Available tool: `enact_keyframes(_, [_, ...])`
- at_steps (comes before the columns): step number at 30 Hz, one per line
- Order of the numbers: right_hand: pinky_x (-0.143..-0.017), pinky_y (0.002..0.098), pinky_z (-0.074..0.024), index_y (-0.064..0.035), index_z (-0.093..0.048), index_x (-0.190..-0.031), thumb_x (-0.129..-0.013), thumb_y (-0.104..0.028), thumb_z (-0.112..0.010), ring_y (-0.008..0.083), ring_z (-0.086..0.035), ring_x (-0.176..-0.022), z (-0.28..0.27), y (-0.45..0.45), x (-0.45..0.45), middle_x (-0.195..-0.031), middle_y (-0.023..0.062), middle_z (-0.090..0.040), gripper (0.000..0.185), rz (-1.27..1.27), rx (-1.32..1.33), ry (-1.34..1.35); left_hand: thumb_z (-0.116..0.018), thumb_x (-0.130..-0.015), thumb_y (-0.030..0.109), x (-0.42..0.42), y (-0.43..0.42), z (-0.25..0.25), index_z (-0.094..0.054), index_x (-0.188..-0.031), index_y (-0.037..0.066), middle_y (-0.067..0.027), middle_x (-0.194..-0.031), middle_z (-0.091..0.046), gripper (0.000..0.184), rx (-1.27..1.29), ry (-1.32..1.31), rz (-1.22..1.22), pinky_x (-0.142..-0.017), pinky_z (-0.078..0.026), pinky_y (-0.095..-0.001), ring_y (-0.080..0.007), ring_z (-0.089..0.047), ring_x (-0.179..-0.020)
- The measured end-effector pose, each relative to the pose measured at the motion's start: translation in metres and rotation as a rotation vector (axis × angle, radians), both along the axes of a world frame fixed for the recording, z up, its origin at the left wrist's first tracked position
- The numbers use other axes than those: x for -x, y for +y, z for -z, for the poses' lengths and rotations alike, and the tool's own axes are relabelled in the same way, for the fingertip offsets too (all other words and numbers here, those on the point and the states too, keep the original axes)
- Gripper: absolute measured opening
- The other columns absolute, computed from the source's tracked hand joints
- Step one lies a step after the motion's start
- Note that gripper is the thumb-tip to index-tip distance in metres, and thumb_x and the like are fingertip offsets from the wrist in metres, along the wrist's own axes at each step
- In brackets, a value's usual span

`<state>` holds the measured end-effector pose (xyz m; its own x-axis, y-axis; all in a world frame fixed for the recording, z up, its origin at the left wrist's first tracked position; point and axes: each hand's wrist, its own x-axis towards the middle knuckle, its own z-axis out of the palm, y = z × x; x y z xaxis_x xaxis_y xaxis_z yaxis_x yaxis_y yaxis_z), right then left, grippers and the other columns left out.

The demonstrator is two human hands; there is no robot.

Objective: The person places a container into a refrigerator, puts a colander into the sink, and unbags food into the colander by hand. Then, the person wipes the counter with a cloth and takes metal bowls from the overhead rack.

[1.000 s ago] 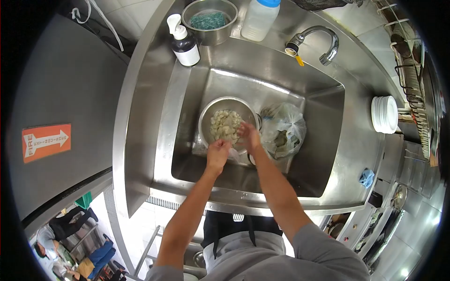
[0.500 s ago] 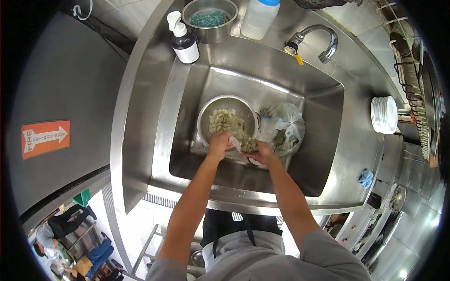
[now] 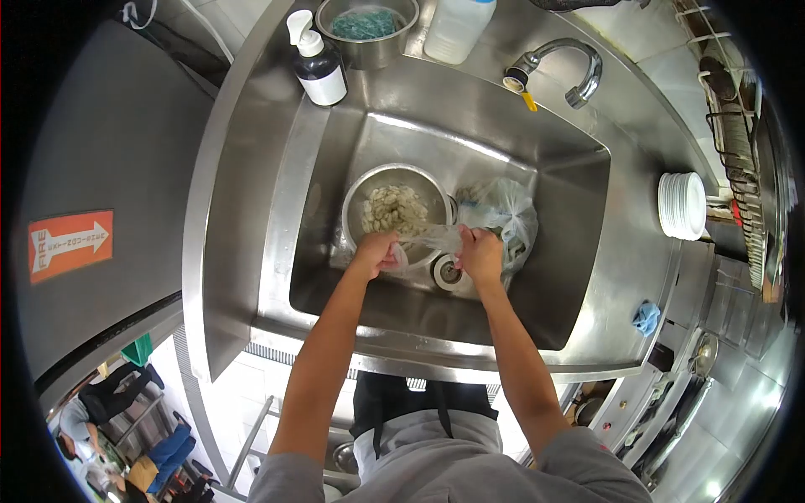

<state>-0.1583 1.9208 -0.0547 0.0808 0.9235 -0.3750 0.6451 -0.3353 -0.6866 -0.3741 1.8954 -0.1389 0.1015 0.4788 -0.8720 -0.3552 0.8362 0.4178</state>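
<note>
Clear plastic bag: thin, crumpled, drawn out sideways across the near rim of a round metal bowl. Bowl sits upright on the sink floor, holding a loose heap of pale, glossy pieces, kind unclear

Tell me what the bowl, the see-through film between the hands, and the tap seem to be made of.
Bowl: probably stainless steel, given its grey, softly shining wall. Film: likely thin plastic, glossy, clear and creased. Tap: metal-looking, perhaps chrome-plated, with bright highlights.
</note>
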Motion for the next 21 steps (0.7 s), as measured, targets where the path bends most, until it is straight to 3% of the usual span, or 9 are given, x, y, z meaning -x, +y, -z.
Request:
enact_keyframes(4, [-0.052, 0.0338, -0.0509, 0.0047, -0.062, -0.086, -0.092, -0.022, -0.053, 0.0201, -0.062, -0.045, -0.004, -0.012, 0.001, -0.057, 0.0157, -0.06, 0.029, 0.065, -0.024, 0.035, -0.064, -0.079, 0.019, -0.015, -0.011, -0.029, -0.059, -0.084, 0.006, -0.0046, -0.074, -0.059, 0.015, -0.101, 0.052, 0.043, -0.063, -0.053, -0.0363, -0.019, -0.061, -0.068])
enact_keyframes(6, [-0.055, 0.0327, -0.0514, 0.0034, -0.061, -0.092, -0.091, -0.017, -0.053, 0.0173, -0.062, -0.055, 0.017, -0.022, -0.006, -0.069, 0.0132, -0.061, 0.022, 0.096, 0.044, 0.235, -0.065, -0.079, 0.02, -0.038, -0.019, -0.025, -0.059, -0.087, 0.005, -0.0055, -0.076, -0.06, 0.018, -0.186, 0.074, 0.036, -0.065, -0.052, -0.0351, -0.0187, -0.062, -0.072])
enact_keyframes(7, [-0.055, 0.0327, -0.0514, 0.0034, -0.061, -0.092, -0.091, -0.017, -0.053, 0.0173, -0.062, -0.055, 0.02, -0.028, -0.007, -0.069, 0.0132, -0.061, 0.022, 0.095, 0.046, 0.235, -0.066, -0.079, 0.022, -0.053, -0.024, -0.011, -0.058, -0.09, 0.004, -0.0075, -0.081, -0.061, 0.022, -0.426, 0.15, 0.19, -0.069, -0.051, -0.033, -0.019, -0.062, -0.077])
enact_keyframes(9, [-0.063, 0.0321, -0.0523, 0.0, -0.06, -0.099, -0.089, -0.015, -0.054, 0.0167, -0.062, -0.072, 0.011, -0.036, -0.005, -0.086, 0.0109, -0.058, 0.019, 0.543, 0.548, 0.887, -0.067, -0.079, 0.024, -0.076, -0.027, -0.018, -0.058, -0.094, 0.004, -0.0095, -0.085, -0.062, 0.027, -0.661, 0.217, 0.349, -0.073, -0.05, -0.031, -0.0193, -0.062, -0.082])
enact_keyframes(11, [-0.072, 0.0337, -0.0509, -0.0025, -0.057, -0.105, -0.089, -0.018, -0.055, 0.0167, -0.06, -0.083, 0.058, -0.047, -0.032, -0.093, 0.0087, -0.058, 0.022, 0.494, 0.485, 0.901, -0.065, -0.081, 0.022, -0.096, -0.027, -0.044, -0.055, -0.098, 0.001, -0.0162, -0.094, -0.062, 0.029, -0.662, 0.339, 0.59, -0.077, -0.047, -0.0346, -0.0258, -0.062, -0.088])
enact_keyframes(13, [-0.082, 0.0353, -0.0494, -0.0049, -0.055, -0.111, -0.09, -0.021, -0.056, 0.0167, -0.058, -0.093, 0.087, -0.046, -0.054, -0.1, 0.0065, -0.057, 0.027, 0.44, 0.418, 0.913, -0.064, -0.082, 0.021, -0.105, -0.032, -0.041, -0.054, -0.101, 0.001, -0.0175, -0.096, -0.061, 0.029, -0.728, 0.421, 0.595, -0.079, -0.047, -0.0375, -0.0295, -0.061, -0.091])
enact_keyframes(16, [-0.076, 0.0368, -0.0524, -0.0011, -0.057, -0.108, -0.087, -0.017, -0.056, 0.0238, -0.062, -0.09, 0.119, -0.027, -0.074, -0.096, 0.0112, -0.058, 0.027, 0.425, 0.324, 0.568, -0.063, -0.083, 0.018, -0.098, -0.024, -0.042, -0.052, -0.104, 0.003, -0.0181, -0.1, -0.059, 0.028, -0.802, 0.549, 0.654, -0.082, -0.045, -0.0421, -0.0354, -0.058, -0.096])
enact_keyframes(18, [-0.08, 0.0416, -0.0509, -0.0001, -0.058, -0.107, -0.083, -0.014, -0.056, 0.0312, -0.061, -0.097, 0.151, -0.014, -0.095, -0.099, 0.0163, -0.06, 0.027, -0.133, 0.01, -0.229, -0.062, -0.084, 0.017, -0.091, -0.018, -0.048, -0.051, -0.105, 0.004, -0.0175, -0.102, -0.058, 0.028, -0.804, 0.587, 0.696, -0.083, -0.045, -0.0439, -0.0376, -0.056, -0.098])
enact_keyframes(21, [-0.086, 0.0433, -0.0479, -0.002, -0.058, -0.108, -0.082, -0.019, -0.06, 0.0367, -0.057, -0.107, 0.154, 0.011, -0.115, -0.114, 0.0192, -0.056, 0.031, -0.229, 0.178, -0.373, -0.063, -0.08, 0.015, -0.088, -0.015, -0.054, -0.053, -0.102, 0.002, -0.0176, -0.099, -0.058, 0.027, -0.952, 0.708, 0.665, -0.08, -0.045, -0.0446, -0.0369, -0.058, -0.091])
